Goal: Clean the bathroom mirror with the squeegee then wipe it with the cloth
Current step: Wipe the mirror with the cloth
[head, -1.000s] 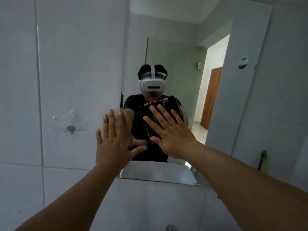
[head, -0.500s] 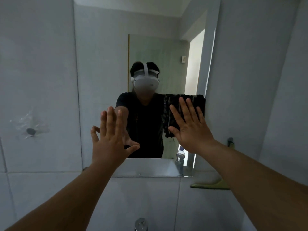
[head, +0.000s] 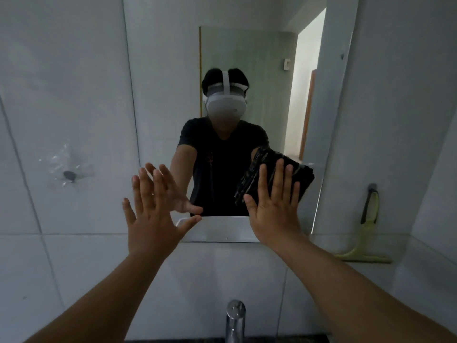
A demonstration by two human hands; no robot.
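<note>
Against the mirror (head: pixel 242 58), the right hand (head: pixel 274 206) presses a dark folded cloth (head: pixel 301 179) flat, fingers spread; it now sits lower and tilted, long axis slanting up-right. Left hand (head: pixel 153 219) hovers released, fingers splayed. Right of the mirror, the squeegee (head: pixel 366 233) leans handle-up, fully visible now.

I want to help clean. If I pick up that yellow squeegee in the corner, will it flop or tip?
The squeegee probably stays stiff: its handle stands straight up against the wall. It looks thin, so likely light. Standing on its narrow blade on the ledge, it could tip if nudged.
</note>
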